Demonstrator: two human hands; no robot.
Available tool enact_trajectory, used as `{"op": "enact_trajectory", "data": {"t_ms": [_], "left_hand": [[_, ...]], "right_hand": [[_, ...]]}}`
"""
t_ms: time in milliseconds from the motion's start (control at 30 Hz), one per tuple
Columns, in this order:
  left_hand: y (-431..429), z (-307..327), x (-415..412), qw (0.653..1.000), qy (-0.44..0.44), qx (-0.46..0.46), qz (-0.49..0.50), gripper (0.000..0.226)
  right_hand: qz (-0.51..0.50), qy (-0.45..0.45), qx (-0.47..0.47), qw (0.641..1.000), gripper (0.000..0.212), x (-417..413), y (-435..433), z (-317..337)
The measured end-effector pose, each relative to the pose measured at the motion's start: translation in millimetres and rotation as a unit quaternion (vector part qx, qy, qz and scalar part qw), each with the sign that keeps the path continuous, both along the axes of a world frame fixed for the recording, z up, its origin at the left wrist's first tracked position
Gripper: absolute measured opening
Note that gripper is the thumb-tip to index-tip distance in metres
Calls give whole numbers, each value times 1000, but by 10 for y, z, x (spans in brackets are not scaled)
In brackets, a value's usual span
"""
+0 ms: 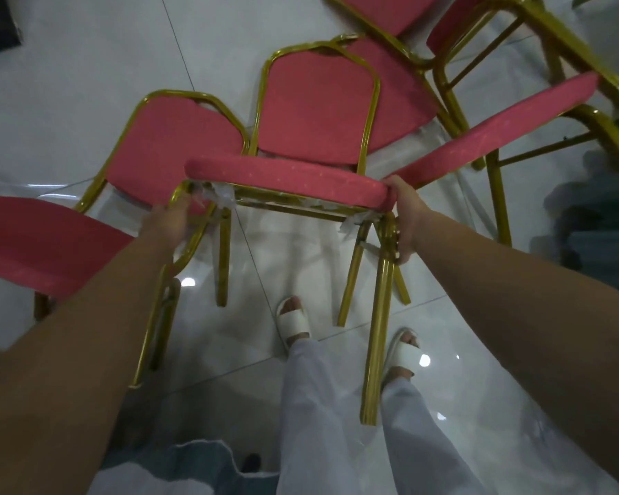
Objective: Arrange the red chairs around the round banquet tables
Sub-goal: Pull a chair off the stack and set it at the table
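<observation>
A red chair (286,178) with a gold metal frame hangs in front of me, lifted off the white floor, its legs pointing down toward my feet. My left hand (168,221) grips the frame at the seat's left front corner. My right hand (406,217) grips the seat's right corner, fingers curled round the gold leg. A second red chair (47,241) sits at my left, partly under my left forearm. Another red chair (497,130) tilts at the right. No banquet table is in view.
More red chairs (383,8) with gold frames crowd the top right, legs crossing. The glossy white tile floor (86,66) lies open at the upper left. My feet in white slippers (295,325) stand just below the lifted chair.
</observation>
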State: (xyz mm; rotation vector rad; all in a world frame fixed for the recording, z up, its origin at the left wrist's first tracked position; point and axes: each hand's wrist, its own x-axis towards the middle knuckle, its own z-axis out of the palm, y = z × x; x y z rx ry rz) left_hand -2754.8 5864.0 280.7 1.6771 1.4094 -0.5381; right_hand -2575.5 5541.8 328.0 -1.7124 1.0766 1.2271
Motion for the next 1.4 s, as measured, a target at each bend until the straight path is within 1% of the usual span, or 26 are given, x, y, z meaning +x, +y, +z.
{"op": "enact_trajectory", "data": {"t_ms": [33,67,133,167,233,267,300,333,367,433,500,567,633,700,800,867,1000,1133,1200,1233,1300,1333,1400], "left_hand": [[-98,29,-44,999,22,41,-27,96],[-186,51,-92,998,25,54,-35,97],[-320,83,-223,997,26,48,-52,86],[-345,70,-305,997,36,20,-61,78],[-348,22,-447,994,42,-93,-49,79],[-327,-12,-502,989,39,-140,-15,76],[-294,-30,-521,985,41,-164,28,75],[-242,-22,-523,983,52,-164,69,74],[-190,-22,-498,979,68,-165,102,76],[-119,-45,-347,963,103,-212,128,84],[-88,-106,-149,948,148,-258,109,78],[-75,-207,-11,942,177,-268,94,72],[-70,-332,78,948,155,-266,85,64],[-60,-466,70,956,116,-249,100,56],[-78,-536,19,961,86,-227,129,44],[-107,-489,-9,963,68,-225,131,35],[-65,-303,22,961,88,-196,174,19],[65,27,88,956,86,-217,179,24],[156,217,88,954,63,-219,193,24],[204,294,76,954,41,-216,203,27],[283,437,5,954,-21,-213,212,48],[285,494,-62,951,-52,-218,211,55],[203,569,-278,942,-115,-223,221,49]], "right_hand": [[-7,-4,5,1000,70,-31,-86,-6],[-6,-8,11,1000,72,-57,-177,-3],[24,-2,13,1000,76,-111,-332,-4],[41,4,10,999,75,-145,-380,-7],[57,5,8,998,63,-189,-422,-8],[59,2,7,998,54,-196,-425,-20],[65,1,2,998,49,-192,-425,-46],[75,2,-4,997,47,-180,-423,-73],[85,9,-11,996,50,-161,-422,-104],[96,37,-27,994,65,-81,-441,-197],[97,77,-28,992,76,16,-451,-295],[103,114,-34,988,81,100,-437,-395],[100,134,-51,985,80,173,-411,-516],[95,138,-67,984,73,211,-381,-616],[69,107,-66,990,58,206,-370,-637],[54,80,-57,994,50,167,-387,-613],[43,52,-38,997,36,166,-334,-473],[30,32,-18,999,30,203,-225,-249],[18,12,26,999,33,200,-171,-141],[6,-4,54,998,36,194,-153,-92],[-17,-34,117,992,45,157,-145,-2],[-21,-48,153,987,45,116,-159,37],[-25,-84,216,972,32,-26,-232,115]]}}
